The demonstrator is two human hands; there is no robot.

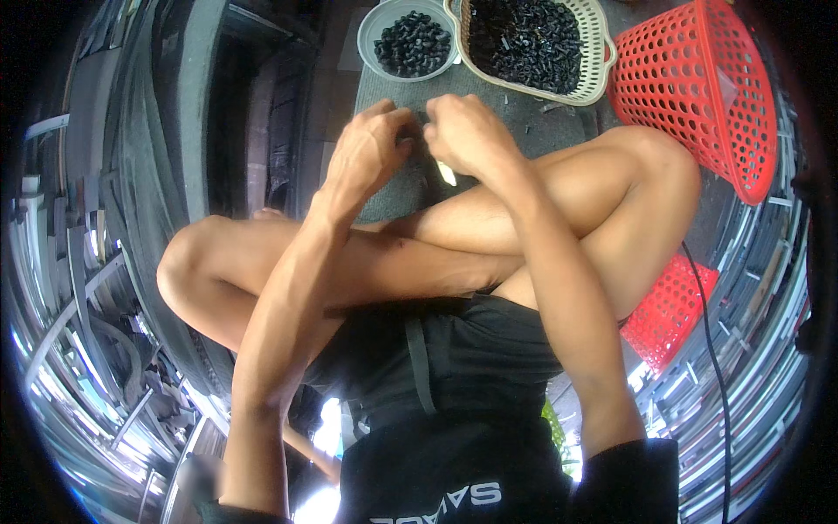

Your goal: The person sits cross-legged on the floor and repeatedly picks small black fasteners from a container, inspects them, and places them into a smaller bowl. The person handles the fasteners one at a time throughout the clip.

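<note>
My left hand (374, 144) and my right hand (470, 135) are close together above the grey mat, fingers curled inward and a narrow gap between them. Something dark shows at the left hand's thumb side, too hidden to name. From below my right hand sticks out a short, pale yellow-white piece (448, 173); the rest of it is out of sight. Just beyond the hands stands a round translucent bowl (367, 54) of small black parts (413, 44). Beside it, a cream plastic basket (597, 54) holds many small black pieces (528, 44).
Red perforated baskets lie to the right, a large tipped one (676, 74) and another (668, 310) by my knee. My crossed legs (454, 236) rest on the grey mat (550, 127). A black cable (717, 375) runs down the right; long strips (131, 131) crowd the left.
</note>
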